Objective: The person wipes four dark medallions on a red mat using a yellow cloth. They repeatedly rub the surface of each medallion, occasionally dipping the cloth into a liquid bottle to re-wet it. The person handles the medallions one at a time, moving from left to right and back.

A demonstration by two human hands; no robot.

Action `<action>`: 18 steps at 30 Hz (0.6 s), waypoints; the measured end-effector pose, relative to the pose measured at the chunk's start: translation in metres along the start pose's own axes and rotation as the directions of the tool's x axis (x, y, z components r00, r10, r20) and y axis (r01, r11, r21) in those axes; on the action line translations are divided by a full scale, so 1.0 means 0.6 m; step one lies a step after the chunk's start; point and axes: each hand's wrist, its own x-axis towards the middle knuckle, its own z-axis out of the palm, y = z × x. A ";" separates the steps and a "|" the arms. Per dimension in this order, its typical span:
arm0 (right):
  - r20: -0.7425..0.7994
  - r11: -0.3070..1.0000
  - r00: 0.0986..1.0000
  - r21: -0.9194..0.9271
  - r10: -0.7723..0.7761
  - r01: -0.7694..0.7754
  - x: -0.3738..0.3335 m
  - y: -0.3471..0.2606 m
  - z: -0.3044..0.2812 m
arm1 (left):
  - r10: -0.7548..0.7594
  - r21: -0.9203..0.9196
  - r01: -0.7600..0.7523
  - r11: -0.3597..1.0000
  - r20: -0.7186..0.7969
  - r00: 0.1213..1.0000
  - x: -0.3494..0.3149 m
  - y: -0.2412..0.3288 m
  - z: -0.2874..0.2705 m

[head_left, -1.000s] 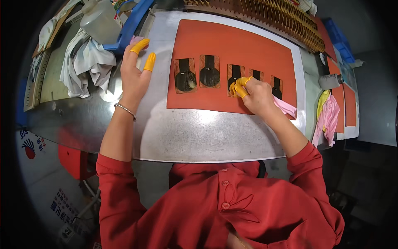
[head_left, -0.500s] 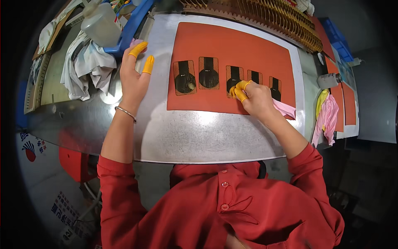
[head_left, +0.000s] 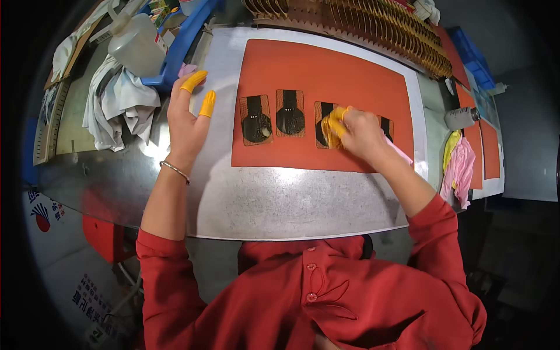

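Observation:
Several flat dark pieces with patterned gold-brown borders lie in a row on an orange mat (head_left: pixel 326 64). The leftmost piece (head_left: pixel 255 121) and its neighbour (head_left: pixel 290 115) have wet-looking patches. My right hand (head_left: pixel 359 133), with yellow finger cots, bends over the third piece (head_left: pixel 321 139); its fingertips are blurred. A pink cloth (head_left: pixel 396 147) sticks out from under this hand, seemingly gripped in the curled fingers. The hand hides most of the pieces to its right. My left hand (head_left: pixel 189 119), also in yellow finger cots, is open beside the mat, near a small pink scrap (head_left: pixel 186 70).
A blue tray (head_left: pixel 185 44) with a translucent bottle (head_left: pixel 137 46) stands at the far left, above white rags (head_left: pixel 119 105). Behind the mat runs a slotted rack (head_left: pixel 373 29) of gold-brown pieces. At right are a small bottle (head_left: pixel 462 118) and pink and yellow cloths (head_left: pixel 461 163).
The mat and table sit slightly lower in view. My right fingers have blurred with motion around the third piece, and the hand now covers the fourth piece. My left hand has barely moved.

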 end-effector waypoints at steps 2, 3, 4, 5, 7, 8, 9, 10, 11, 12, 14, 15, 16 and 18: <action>-0.001 1.000 1.000 -0.014 0.008 -0.008 0.025 0.012 -0.001 | -0.013 0.007 0.013 1.000 0.028 1.000 0.007 0.006 -0.004; 0.000 1.000 1.000 -0.020 -0.008 0.008 0.023 0.018 0.001 | -0.019 0.011 0.019 1.000 0.010 1.000 0.004 0.007 -0.005; 0.022 1.000 1.000 0.013 -0.019 0.019 0.016 0.017 0.002 | -0.019 0.013 0.019 1.000 -0.011 1.000 0.003 0.002 -0.004; 0.043 0.998 0.999 0.046 -0.032 0.030 0.001 0.012 0.003 | -0.019 0.013 0.019 1.000 -0.032 0.999 0.004 0.000 -0.005; 0.055 0.996 0.997 0.075 -0.056 0.052 -0.017 0.005 0.007 | -0.016 0.016 0.017 1.000 -0.028 0.999 0.007 0.004 -0.004; 0.050 0.997 0.996 0.027 -0.068 0.067 -0.011 0.008 0.004 | -0.010 0.041 0.010 0.999 -0.011 1.000 0.007 0.004 -0.004; 0.046 0.996 0.996 -0.020 -0.081 0.082 0.001 0.011 -0.002 | -0.004 0.066 0.003 0.998 0.006 1.000 0.007 0.004 -0.003; 0.050 0.999 0.998 -0.011 -0.032 0.033 0.016 0.013 -0.007 | 0.004 0.039 -0.005 0.999 0.017 1.000 0.012 0.003 -0.002; 0.056 1.000 0.998 -0.002 0.016 -0.016 0.025 0.015 -0.009 | -0.006 0.042 0.005 0.999 0.015 1.000 0.009 0.004 -0.001; -0.006 0.999 1.000 0.042 0.004 -0.004 0.020 0.015 -0.004 | -0.015 0.045 0.015 0.999 0.012 1.000 0.005 0.004 0.000; 0.078 0.998 0.997 0.055 -0.006 0.001 -0.001 0.011 0.000 | -0.014 0.056 0.014 0.998 0.005 1.000 0.008 -0.001 -0.001; 0.121 0.998 0.993 0.059 -0.013 0.006 -0.009 0.008 0.000 | -0.008 0.065 0.008 0.998 0.004 1.000 0.012 -0.003 -0.002; 0.106 0.997 0.994 0.077 -0.001 -0.008 -0.013 0.000 -0.004 | -0.010 0.077 0.010 0.997 0.001 1.000 0.010 -0.001 -0.004; 0.054 0.998 0.998 0.047 0.028 -0.030 0.011 0.003 -0.008 | -0.028 0.061 0.028 0.998 0.001 1.000 0.004 0.001 -0.004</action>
